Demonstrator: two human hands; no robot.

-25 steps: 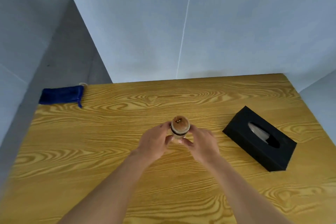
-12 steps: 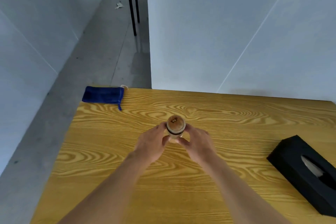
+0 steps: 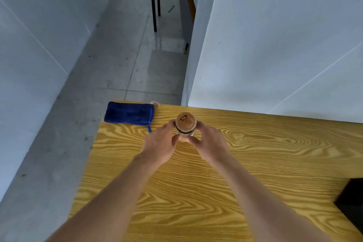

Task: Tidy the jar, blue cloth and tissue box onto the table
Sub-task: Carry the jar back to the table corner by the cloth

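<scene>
A small jar [image 3: 185,124] with a brown wooden lid stands upright on the wooden table [image 3: 255,163], near its far left part. My left hand [image 3: 160,144] wraps the jar's left side and my right hand [image 3: 209,143] its right side, fingers meeting in front. A folded blue cloth [image 3: 128,113] lies at the table's far left corner, just left of the jar. Only a dark corner of the black tissue box [image 3: 351,202] shows at the right edge.
White wall panels [image 3: 275,45] rise behind the table on the right and along the left. A grey concrete floor [image 3: 117,65] runs past the table's left edge. Black chair or table legs [image 3: 154,6] stand far back.
The view has swung left, so the tissue box has slid almost out of sight. Both hands, still on the jar, have carried it left toward the blue cloth.
</scene>
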